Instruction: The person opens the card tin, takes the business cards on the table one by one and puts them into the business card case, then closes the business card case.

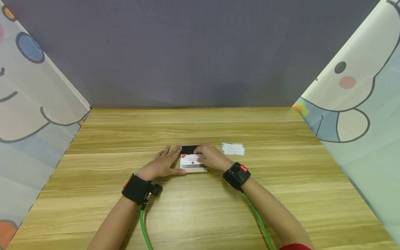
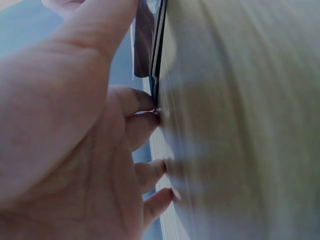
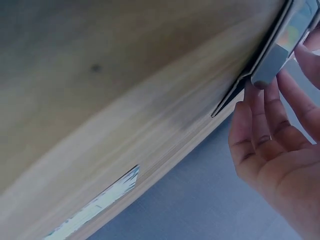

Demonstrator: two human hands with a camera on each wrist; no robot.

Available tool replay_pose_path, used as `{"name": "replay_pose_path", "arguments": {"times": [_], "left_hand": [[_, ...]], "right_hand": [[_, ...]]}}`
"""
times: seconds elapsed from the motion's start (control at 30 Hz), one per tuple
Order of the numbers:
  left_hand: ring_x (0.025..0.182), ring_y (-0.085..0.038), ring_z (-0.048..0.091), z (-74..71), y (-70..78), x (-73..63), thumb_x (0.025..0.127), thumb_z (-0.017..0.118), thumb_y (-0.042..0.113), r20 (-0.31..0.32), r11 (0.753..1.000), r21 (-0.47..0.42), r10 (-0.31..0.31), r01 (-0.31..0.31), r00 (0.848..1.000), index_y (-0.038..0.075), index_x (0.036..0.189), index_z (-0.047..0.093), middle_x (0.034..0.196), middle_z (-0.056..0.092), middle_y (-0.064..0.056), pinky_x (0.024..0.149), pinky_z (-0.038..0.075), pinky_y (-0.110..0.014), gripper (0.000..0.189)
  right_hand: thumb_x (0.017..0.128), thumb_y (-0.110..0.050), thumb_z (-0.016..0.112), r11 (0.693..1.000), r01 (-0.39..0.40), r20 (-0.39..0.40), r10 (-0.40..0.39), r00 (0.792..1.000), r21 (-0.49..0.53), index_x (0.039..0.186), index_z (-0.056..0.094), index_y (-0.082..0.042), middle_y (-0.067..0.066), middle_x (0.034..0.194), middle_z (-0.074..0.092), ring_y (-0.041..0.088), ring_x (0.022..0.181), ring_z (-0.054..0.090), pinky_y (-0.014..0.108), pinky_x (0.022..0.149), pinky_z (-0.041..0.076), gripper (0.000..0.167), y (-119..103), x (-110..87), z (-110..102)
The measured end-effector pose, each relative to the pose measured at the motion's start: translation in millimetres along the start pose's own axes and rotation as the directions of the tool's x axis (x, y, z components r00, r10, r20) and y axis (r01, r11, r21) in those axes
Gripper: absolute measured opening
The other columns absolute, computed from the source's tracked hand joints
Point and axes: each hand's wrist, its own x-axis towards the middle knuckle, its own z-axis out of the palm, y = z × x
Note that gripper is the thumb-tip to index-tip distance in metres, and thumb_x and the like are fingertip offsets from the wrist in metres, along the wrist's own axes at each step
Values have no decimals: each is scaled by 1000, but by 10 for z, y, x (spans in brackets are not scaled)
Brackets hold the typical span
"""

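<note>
A business card case [image 1: 197,170] lies opened on the table, its black flap [image 1: 188,149] spread toward the back. Over its front part is a white business card [image 1: 187,159] with red flowers. My right hand [image 1: 215,158] pinches this card, thumb on its printed face and fingers at its far edge. My left hand [image 1: 160,167] lies spread at the case's left side, the thumb on the front edge and fingertips by the flap's corner. In the left wrist view, fingertips touch the table beside the case [image 2: 156,55].
A second white card [image 1: 233,149] with a leafy border lies flat on the table to the right of the case. A grey panel [image 1: 193,55] stands along the table's back edge, and printed cartoon sheets flank both sides. Green cables trail from both wrist straps.
</note>
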Motion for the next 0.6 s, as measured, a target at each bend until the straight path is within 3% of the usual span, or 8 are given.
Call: {"name": "replay_pose_path", "arguments": {"times": [0.6], "left_hand": [[140,-37,-4,-8,8,-7,82,55,58,-3,1000,-1,4,-4,1000,10,148,6,155,2,-7,110,6,-59,96]], "right_hand": [[85,-11,64,998,49,14,-48,999,-27,105,67,-6,8,103,60,20,91,56,33,81,47,21,-26,-37,1]]}}
